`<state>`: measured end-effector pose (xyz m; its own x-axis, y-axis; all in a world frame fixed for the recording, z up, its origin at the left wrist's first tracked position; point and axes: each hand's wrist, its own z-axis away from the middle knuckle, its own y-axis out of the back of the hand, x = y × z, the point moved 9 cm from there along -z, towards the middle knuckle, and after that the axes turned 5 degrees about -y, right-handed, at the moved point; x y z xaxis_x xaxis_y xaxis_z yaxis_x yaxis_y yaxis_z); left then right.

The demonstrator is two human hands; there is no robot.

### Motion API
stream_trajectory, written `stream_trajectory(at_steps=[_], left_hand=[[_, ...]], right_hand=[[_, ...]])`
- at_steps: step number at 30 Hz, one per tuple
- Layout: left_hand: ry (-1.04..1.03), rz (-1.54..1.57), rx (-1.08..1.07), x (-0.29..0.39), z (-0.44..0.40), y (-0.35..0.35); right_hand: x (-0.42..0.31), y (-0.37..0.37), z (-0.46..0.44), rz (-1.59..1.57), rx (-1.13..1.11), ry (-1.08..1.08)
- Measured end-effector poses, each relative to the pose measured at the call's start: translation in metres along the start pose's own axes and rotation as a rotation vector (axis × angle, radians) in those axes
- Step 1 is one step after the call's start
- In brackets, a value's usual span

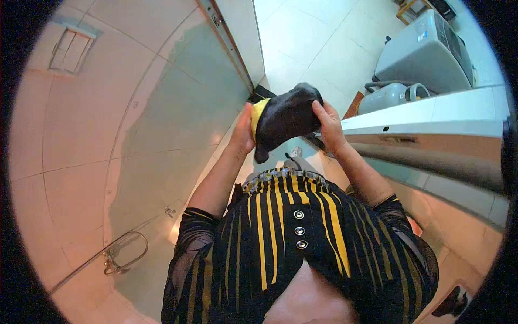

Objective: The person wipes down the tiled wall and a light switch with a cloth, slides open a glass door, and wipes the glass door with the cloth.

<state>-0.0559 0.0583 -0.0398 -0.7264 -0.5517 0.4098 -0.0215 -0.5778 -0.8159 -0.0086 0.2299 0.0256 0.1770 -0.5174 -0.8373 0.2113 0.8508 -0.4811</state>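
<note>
Between my two hands, held up in front of my chest, is a dark cloth item with a yellow patch along its left side. Its exact kind cannot be made out. My left hand is closed on the left end, by the yellow part. At the opposite end my right hand pinches the dark fabric, thumb on top. The cloth looks bunched, and one lower corner hangs down beside my left hand. Fingers behind the cloth are partly hidden.
A doorway with a metal-edged frame lies ahead. Beyond it, at the right, stand a grey washing machine and a grey gas cylinder. To the left, the tiled wall carries a shower mixer with a looped hose and a small tap.
</note>
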Motion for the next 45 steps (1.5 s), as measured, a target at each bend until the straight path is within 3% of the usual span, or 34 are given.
stream_trajectory(at_steps=[2,3,5,8,9,11,12,13,14,16,17,18,20,24,26,27,29,30,31,33,34,36,37,40,42,43,45], left_hand=[[0.012,-0.612,0.061,0.002,0.006,0.018],[-0.011,-0.681,0.120,0.024,0.007,0.022],[0.084,-0.845,0.216,-0.005,-0.014,0.042],[0.056,-0.837,0.224,-0.014,-0.026,0.105],[0.038,-0.843,0.217,-0.008,-0.025,0.098],[-0.032,-0.756,0.496,0.017,-0.007,0.101],[-0.043,-0.765,0.489,0.024,-0.008,0.107],[-0.107,-0.652,0.491,0.041,-0.008,0.114],[-0.167,-0.551,0.505,0.051,-0.008,0.128],[-0.171,-0.592,0.554,0.068,-0.014,0.143],[-0.179,-0.619,0.619,0.078,-0.017,0.152],[-0.174,-0.613,0.599,0.086,-0.024,0.150],[-0.469,-0.288,0.456,0.125,-0.035,0.134],[-0.389,-0.227,0.386,0.162,-0.051,0.105],[-0.181,-0.655,0.188,0.161,-0.058,0.095],[-0.177,-0.665,0.178,0.161,-0.052,0.096],[0.011,-1.121,0.238,0.161,-0.045,0.108],[-0.115,-0.873,0.251,0.158,-0.057,0.150],[-0.106,-0.867,0.239,0.154,-0.061,0.166],[-0.269,-0.431,0.303,0.163,-0.067,0.185],[-0.280,-0.434,0.296,0.164,-0.065,0.160],[-0.761,-0.756,0.461,0.210,-0.031,0.086],[-0.762,-0.752,0.460,0.218,-0.030,0.071],[-0.966,-0.916,0.179,0.234,-0.030,0.017],[-0.689,-0.644,-0.135,0.222,-0.056,0.004],[-0.706,-0.648,-0.120,0.226,-0.065,-0.001],[-0.481,-0.170,0.124,0.215,-0.101,0.017]], right_hand=[[-0.003,-0.021,0.005,0.189,-0.036,0.047],[-0.002,-0.030,-0.009,0.111,-0.085,0.057],[-0.027,-0.024,-0.005,0.380,-0.163,0.111],[-0.018,-0.009,-0.010,0.217,-0.122,0.053],[-0.012,0.001,-0.020,0.140,-0.087,-0.005],[-0.021,0.027,-0.043,0.175,0.077,0.097],[-0.033,0.028,-0.051,0.096,0.104,0.094],[-0.047,0.025,-0.060,0.152,0.181,0.081],[-0.056,0.036,-0.072,0.417,0.198,0.173],[-0.075,0.041,-0.087,0.897,0.184,0.382],[-0.071,0.039,-0.095,1.060,0.136,0.366],[-0.071,0.032,-0.099,1.084,0.112,0.368],[-0.052,0.033,-0.113,1.057,0.067,0.322],[-0.064,0.002,-0.146,0.919,0.110,0.219],[-0.078,-0.017,-0.163,0.949,0.159,0.297],[-0.082,-0.021,-0.162,0.977,0.186,0.378],[-0.092,-0.032,-0.169,1.071,0.211,0.453],[-0.106,-0.048,-0.166,1.167,0.210,0.620],[-0.116,-0.061,-0.163,1.265,0.202,0.785],[-0.119,-0.062,-0.176,1.313,0.194,0.839],[-0.121,-0.049,-0.188,1.036,0.141,0.657],[-0.096,-0.015,-0.219,0.599,0.119,0.277],[-0.094,-0.005,-0.229,0.604,0.119,0.277],[-0.083,0.037,-0.266,0.314,0.186,0.128],[-0.074,0.047,-0.289,0.152,0.152,0.034],[-0.067,0.050,-0.303,-0.006,0.128,-0.055],[-0.064,0.061,-0.330,-0.055,0.150,-0.134]])
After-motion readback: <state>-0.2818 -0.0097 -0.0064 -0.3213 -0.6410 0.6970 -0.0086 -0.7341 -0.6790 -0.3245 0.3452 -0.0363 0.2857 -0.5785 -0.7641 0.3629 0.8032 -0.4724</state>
